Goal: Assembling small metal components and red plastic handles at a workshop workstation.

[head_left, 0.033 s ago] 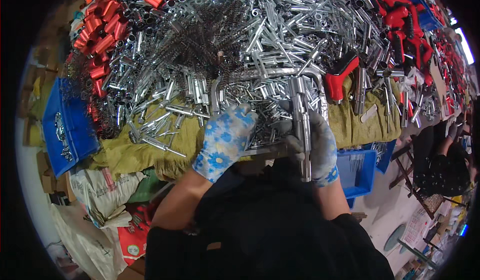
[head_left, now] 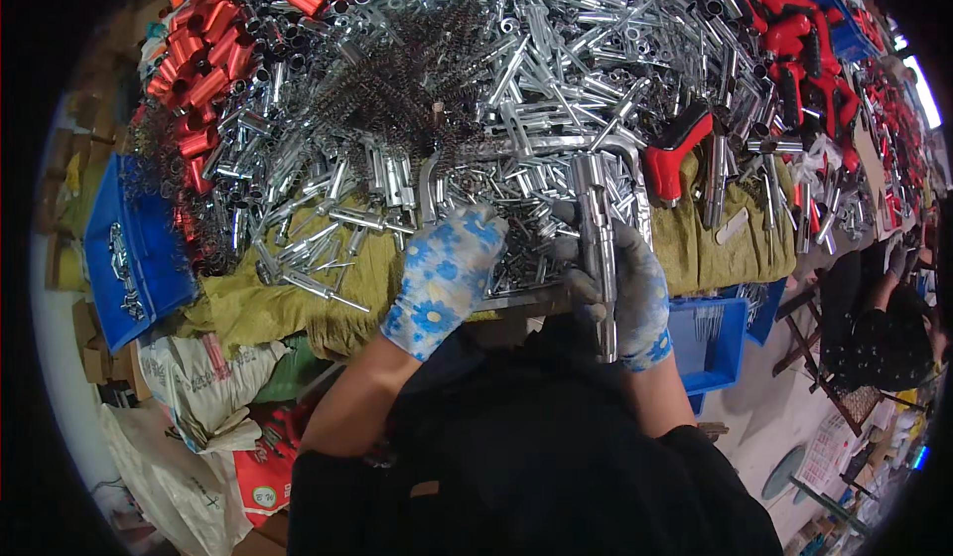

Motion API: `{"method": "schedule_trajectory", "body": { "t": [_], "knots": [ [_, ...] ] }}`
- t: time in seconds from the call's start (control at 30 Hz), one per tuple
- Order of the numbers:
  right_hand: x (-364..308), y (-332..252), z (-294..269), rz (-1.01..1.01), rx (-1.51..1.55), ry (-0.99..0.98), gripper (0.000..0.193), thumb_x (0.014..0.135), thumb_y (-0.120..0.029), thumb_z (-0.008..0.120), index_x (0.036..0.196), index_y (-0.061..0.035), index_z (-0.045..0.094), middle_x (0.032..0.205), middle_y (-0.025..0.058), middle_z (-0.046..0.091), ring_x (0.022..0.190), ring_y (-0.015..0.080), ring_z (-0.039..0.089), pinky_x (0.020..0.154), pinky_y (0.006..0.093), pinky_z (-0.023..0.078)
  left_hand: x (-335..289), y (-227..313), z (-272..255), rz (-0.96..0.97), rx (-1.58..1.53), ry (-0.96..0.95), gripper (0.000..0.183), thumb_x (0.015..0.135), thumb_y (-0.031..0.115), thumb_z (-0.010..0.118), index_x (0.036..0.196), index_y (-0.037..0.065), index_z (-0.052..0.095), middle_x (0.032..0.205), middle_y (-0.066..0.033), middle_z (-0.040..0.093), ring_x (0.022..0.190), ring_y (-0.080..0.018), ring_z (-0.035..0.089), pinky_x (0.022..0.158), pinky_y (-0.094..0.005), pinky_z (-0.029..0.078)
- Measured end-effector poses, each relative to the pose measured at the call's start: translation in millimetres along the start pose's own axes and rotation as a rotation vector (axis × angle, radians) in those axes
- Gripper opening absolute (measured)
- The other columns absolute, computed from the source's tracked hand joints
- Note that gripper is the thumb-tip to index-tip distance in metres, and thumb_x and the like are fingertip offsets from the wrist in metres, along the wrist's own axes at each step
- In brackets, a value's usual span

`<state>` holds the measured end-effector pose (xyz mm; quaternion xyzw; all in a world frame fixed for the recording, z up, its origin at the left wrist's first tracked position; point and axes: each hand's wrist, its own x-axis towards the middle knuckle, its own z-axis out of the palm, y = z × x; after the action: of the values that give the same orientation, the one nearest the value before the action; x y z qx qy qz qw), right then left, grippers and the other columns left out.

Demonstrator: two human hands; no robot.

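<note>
My right hand [head_left: 645, 293], in a blue-flowered white glove with grey fingers, is closed around a shiny chrome metal tube [head_left: 594, 208]. The tube stands nearly lengthwise away from me, its narrower end toward my body. My left hand [head_left: 437, 283], gloved alike, reaches to the near left part of a metal-rimmed tray [head_left: 536, 298] of small silver pins [head_left: 531, 184]. Its fingers are curled inward, and the back of the glove hides whatever they may hold.
Loose chrome parts [head_left: 566, 50] pile up behind the tray, with dark coil springs [head_left: 397, 89] among them. Red sleeves [head_left: 204, 84] lie at left; a red-and-black handle [head_left: 675, 154] lies right of the tray. Blue bins [head_left: 134, 258] flank the yellow cloth [head_left: 268, 308]. Another person [head_left: 874, 328] sits far right.
My left hand has shifted very slightly over the small pins. My right hand and the metal tube stay practically where they were.
</note>
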<state>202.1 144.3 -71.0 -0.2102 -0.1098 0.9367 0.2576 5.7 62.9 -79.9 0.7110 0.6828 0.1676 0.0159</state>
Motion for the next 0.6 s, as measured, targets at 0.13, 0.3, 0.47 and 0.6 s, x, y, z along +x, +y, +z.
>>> {"method": "schedule_trajectory", "body": {
  "t": [0.13, 0.3, 0.47, 0.6],
  "knots": [
    [0.3, 2.1, 3.7, 0.099, 0.142, -0.065, 0.053, 0.098, -0.035, 0.038, 0.137, 0.0013, 0.042, 0.104, 0.0154, 0.064, 0.058, 0.0114, 0.049, 0.040, 0.0216, 0.039, 2.8, -0.4, -6.3, -0.139, -0.104, 0.008, 0.019, 0.078, 0.013, 0.068, 0.096, 0.010, 0.065, 0.097, -0.0084, 0.062, 0.094, -0.0271, 0.062, 0.076, -0.0384, 0.052],
    [5.5, 1.3, 3.4, 0.115, 0.234, 0.006, 0.053, 0.098, -0.032, 0.035, 0.143, -0.0032, 0.035, 0.091, 0.0138, 0.060, 0.053, 0.0112, 0.045, 0.037, 0.0213, 0.038, 4.8, 5.3, -5.5, -0.015, 0.014, 0.042, 0.017, 0.078, 0.013, 0.068, 0.094, 0.010, 0.065, 0.093, -0.0068, 0.062, 0.091, -0.0261, 0.062, 0.074, -0.0376, 0.052],
    [4.7, -3.2, 1.2, 0.116, 0.178, 0.100, 0.053, 0.099, -0.031, 0.032, 0.147, -0.0102, 0.030, 0.088, 0.0147, 0.059, 0.049, 0.0120, 0.043, 0.034, 0.0223, 0.041, 9.5, 2.2, -0.7, -0.036, 0.004, -0.034, 0.013, 0.078, 0.012, 0.067, 0.090, 0.010, 0.064, 0.094, -0.0059, 0.062, 0.092, -0.0265, 0.062, 0.073, -0.0368, 0.052],
    [4.5, -4.9, 1.7, 0.128, 0.219, -0.018, 0.050, 0.099, -0.031, 0.032, 0.144, -0.0084, 0.034, 0.090, 0.0132, 0.062, 0.051, 0.0113, 0.044, 0.037, 0.0213, 0.040, 8.8, 3.6, -6.9, -0.163, -0.085, 0.086, 0.018, 0.081, 0.013, 0.066, 0.098, 0.011, 0.062, 0.101, -0.0075, 0.062, 0.095, -0.0286, 0.061, 0.077, -0.0383, 0.052]
  ]
}}
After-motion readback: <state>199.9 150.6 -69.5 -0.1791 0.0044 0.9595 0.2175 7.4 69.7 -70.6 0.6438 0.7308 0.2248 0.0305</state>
